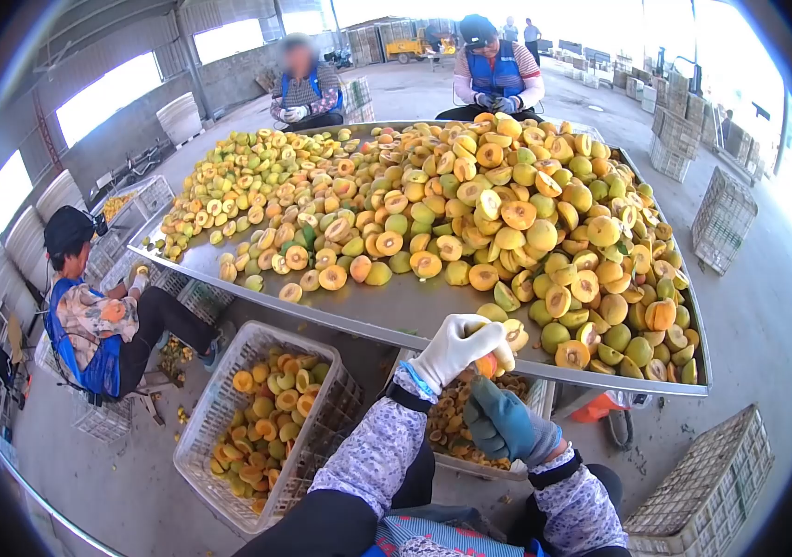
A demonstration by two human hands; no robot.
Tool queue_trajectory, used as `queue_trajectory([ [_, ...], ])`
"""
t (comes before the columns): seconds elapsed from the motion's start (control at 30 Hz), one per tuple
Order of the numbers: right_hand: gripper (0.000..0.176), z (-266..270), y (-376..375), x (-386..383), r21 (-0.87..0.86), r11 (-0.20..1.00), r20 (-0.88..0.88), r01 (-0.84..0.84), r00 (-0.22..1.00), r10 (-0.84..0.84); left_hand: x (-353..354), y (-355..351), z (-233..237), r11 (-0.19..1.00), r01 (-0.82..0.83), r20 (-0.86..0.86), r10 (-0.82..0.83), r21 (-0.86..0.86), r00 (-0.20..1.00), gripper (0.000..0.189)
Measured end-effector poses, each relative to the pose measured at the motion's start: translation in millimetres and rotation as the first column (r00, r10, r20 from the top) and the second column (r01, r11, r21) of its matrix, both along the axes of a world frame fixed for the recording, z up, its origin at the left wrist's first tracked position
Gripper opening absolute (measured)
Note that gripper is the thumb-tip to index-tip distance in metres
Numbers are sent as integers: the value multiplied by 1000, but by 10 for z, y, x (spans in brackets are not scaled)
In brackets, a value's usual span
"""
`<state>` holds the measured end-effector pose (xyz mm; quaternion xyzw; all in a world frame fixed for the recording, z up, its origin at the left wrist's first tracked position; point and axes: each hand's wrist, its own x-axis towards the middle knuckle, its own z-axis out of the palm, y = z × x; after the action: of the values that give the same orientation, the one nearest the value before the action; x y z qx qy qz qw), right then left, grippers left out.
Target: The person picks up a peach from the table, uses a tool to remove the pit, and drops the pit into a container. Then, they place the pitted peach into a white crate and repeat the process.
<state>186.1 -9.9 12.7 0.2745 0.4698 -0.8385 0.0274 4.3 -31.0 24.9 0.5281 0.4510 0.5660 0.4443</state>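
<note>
My left hand [464,349], in a white glove, is closed at the table's near edge on a piece of peach [486,365] with orange-red flesh. Just below and to its right, my right hand [509,424] wears a grey-blue glove. Its fingers are curled together near the piece; what they grip, if anything, is hidden. A cut peach half [515,335] shows beside my left fingertips. Halved yellow-green peaches [517,215] are heaped across the metal table [345,302], highest on the right. Below my hands, a crate [480,469] holds smaller brownish-orange pieces.
A white plastic crate [201,422] of peach halves stands left of my legs. Another crate [707,487] is at the lower right. One person [99,316] sits at the left; two others [308,88] [496,70] sit beyond the table. Stacked crates [679,130] stand at the right.
</note>
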Motion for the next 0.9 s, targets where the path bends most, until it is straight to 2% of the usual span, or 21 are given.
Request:
queue_trajectory([
  [0.03,51,-57,17,16,-114,993,-80,-34,996,25,-4,-11,39,998,39,-33,-40,-46,999,46],
  [0.1,52,-176,8,32,-329,936,-240,-128,970,48,-1,-21,48,996,83,15,-82,-45,997,48],
  [0.17,53,-119,-21,32,-186,979,-174,-87,983,55,-10,-55,87,991,121,75,-116,-63,990,47],
  [0.27,53,69,-81,40,57,998,10,-32,999,32,21,1,14,987,127,-79,-135,-99,988,40],
  [0.3,53,103,-90,48,142,990,86,-23,996,11,21,3,-8,989,119,-76,-125,-88,989,42],
  [0.37,53,-7,-62,72,17,998,-27,-54,998,55,41,4,-45,992,110,-70,-114,-62,991,44],
  [0.4,53,-70,-41,83,-43,997,-85,-69,994,66,42,-15,-43,997,80,-12,-80,19,997,44],
  [0.43,53,-113,-42,67,-94,994,-143,-61,989,47,66,-21,-64,997,74,204,-76,17,976,45],
  [0.5,53,-146,-104,-9,-189,981,-252,-47,968,-2,136,23,-198,996,-75,490,42,47,871,47],
  [0.53,54,-107,-157,-50,-85,996,-198,32,979,-48,195,-14,-162,984,-178,547,131,33,827,46],
  [0.57,50,-78,-176,-87,191,977,-136,100,988,-74,184,11,-219,970,-242,569,200,-2,798,45],
  [0.6,48,-200,-224,-157,324,926,-199,195,971,-135,169,16,-302,966,-260,630,211,-15,747,44],
  [0.63,45,-372,-205,-249,452,843,-276,292,944,-179,140,39,-342,960,-278,683,216,-20,697,43],
  [0.7,40,-612,-148,-310,686,568,-483,456,868,-114,126,-24,-315,937,-343,688,291,-65,665,41],
  [0.73,34,-532,-139,-257,737,563,-396,375,914,-91,128,-68,-264,922,-377,697,327,-88,638,39],
  [0.77,33,-504,-127,-202,833,466,-290,299,953,-93,75,-72,-242,915,-387,783,325,-118,530,34],
  [0.8,31,-490,-111,-146,908,363,-182,208,978,-105,-114,-72,-283,939,-342,873,185,-22,451,30],
  [0.83,30,-504,-113,-85,960,258,-74,105,989,-128,-324,-96,-248,910,-413,906,147,33,396,27],
  [0.87,30,-676,-48,-54,963,267,27,23,983,-181,-497,-213,-187,839,-540,875,209,69,437,28],
  [0.9,31,-667,-29,-28,973,232,37,10,980,-197,-673,-406,-44,769,-626,839,423,-133,342,29],
])
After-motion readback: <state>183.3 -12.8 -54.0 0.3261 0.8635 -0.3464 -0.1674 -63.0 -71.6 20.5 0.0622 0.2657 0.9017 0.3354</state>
